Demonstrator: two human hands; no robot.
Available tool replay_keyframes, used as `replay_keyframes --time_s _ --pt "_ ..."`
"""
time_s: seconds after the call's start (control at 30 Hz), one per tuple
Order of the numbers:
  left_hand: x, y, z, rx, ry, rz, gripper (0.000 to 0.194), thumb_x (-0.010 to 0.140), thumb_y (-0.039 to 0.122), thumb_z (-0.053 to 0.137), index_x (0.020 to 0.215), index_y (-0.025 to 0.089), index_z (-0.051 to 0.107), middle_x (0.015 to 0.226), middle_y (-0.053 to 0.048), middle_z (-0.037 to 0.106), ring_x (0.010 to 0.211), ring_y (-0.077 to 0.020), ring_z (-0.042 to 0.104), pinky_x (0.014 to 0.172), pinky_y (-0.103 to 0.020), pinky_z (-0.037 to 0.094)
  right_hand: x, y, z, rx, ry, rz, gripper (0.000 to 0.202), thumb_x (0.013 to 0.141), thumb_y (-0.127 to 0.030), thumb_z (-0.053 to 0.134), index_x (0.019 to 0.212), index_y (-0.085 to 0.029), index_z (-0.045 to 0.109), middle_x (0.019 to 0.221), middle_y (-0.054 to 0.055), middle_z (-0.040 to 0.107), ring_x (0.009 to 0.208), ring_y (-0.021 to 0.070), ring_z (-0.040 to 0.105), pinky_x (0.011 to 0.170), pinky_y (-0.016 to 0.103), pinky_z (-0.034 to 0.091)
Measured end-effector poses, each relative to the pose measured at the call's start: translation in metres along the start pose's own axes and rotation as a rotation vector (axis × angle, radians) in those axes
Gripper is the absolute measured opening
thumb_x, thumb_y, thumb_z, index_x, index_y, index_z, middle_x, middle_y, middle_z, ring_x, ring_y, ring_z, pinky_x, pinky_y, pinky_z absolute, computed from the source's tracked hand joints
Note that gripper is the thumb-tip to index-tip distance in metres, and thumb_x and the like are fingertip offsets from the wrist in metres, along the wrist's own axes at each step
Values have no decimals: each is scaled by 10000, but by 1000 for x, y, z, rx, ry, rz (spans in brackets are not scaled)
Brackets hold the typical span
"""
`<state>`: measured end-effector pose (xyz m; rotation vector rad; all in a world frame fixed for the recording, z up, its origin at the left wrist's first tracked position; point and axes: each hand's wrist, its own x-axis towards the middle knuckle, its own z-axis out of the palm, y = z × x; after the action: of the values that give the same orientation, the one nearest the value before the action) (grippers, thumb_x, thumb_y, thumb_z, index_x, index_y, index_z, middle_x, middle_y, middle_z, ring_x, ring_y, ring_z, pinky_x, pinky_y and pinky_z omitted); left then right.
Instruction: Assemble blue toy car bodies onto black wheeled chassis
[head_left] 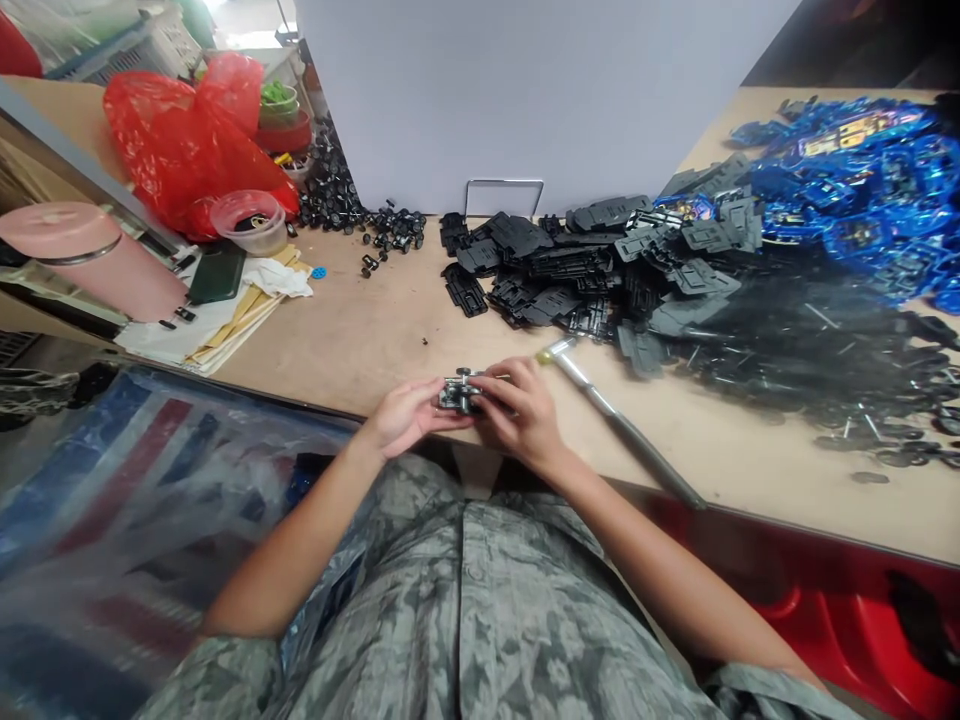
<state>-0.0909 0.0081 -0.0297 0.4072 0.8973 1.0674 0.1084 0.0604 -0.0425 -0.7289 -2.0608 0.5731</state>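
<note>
Near the table's front edge, a small dark toy car chassis (454, 393) with wheels is held between both hands. My left hand (409, 415) is closed around its left end, fingers beneath it. My right hand (525, 410) pinches the chassis from the right, and its fingers cover part of that end. A hammer (619, 425) with a metal head and a long grey handle lies just right of my right hand. Beyond it is a heap of flat black plastic chassis plates (555, 265).
Wheel-and-axle pieces (397, 230) lie at the back left. Blue car shells (885, 190) fill the right rear, near loose wheels and axles (870, 420). A pink tumbler (105, 265), a red bag (180, 150), a clear plastic cup (247, 225) and a phone (217, 275) stand left.
</note>
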Motion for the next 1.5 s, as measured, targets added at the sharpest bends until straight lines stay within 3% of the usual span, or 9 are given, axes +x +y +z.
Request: replay_keyframes --time_s 0.4,0.63,0.97,1.2,1.3,1.37,1.5 --pt "4 -3 -1 41 4 8 195 973 226 608 1032 82 725 1005 -146 787 943 -255 771 1016 -568 568 4 10 9 5 -69 -15 254 975 -255 611 1164 -307 773 955 90 696 962 275 545 854 503 516" --pt "3 -3 2 26 5 -9 197 982 189 579 1007 61 728 956 -148 788 882 -246 779 998 -555 582 5 12 9 117 -55 28 205 965 -261 655 1115 -285 793 928 70 706 895 242 577 828 456 518" --pt "4 -6 6 33 25 39 202 995 193 563 995 71 724 944 -132 785 846 -217 768 997 -547 585 3 8 13 64 -41 -59 261 976 -216 599 1161 -282 770 942 91 693 939 261 535 818 463 526" --pt "0 -7 6 49 -19 101 219 896 271 739 991 74 749 972 -126 783 900 -213 752 972 -486 605 7 8 12 52 -65 -113 230 982 -233 598 1129 -235 775 943 104 688 928 256 541 792 449 528" --pt "-2 -7 7 93 -28 124 279 799 269 838 994 78 777 984 -111 786 905 -197 742 929 -405 628 21 6 -7 33 -149 -81 246 972 -323 648 1164 -220 762 1031 116 693 972 254 587 826 432 519" --pt "-3 -7 8 109 -22 118 322 767 291 866 999 82 789 1006 -111 786 916 -201 738 905 -390 639 36 6 -22 18 -269 40 364 911 -404 735 1204 -188 742 1062 123 711 954 249 626 812 392 509" --pt "-6 -5 10 158 -12 116 357 719 322 899 966 83 800 1021 -116 785 907 -205 739 868 -369 652 65 9 -36 53 -659 339 363 813 -481 796 907 -131 774 745 31 693 668 153 575 615 273 392"
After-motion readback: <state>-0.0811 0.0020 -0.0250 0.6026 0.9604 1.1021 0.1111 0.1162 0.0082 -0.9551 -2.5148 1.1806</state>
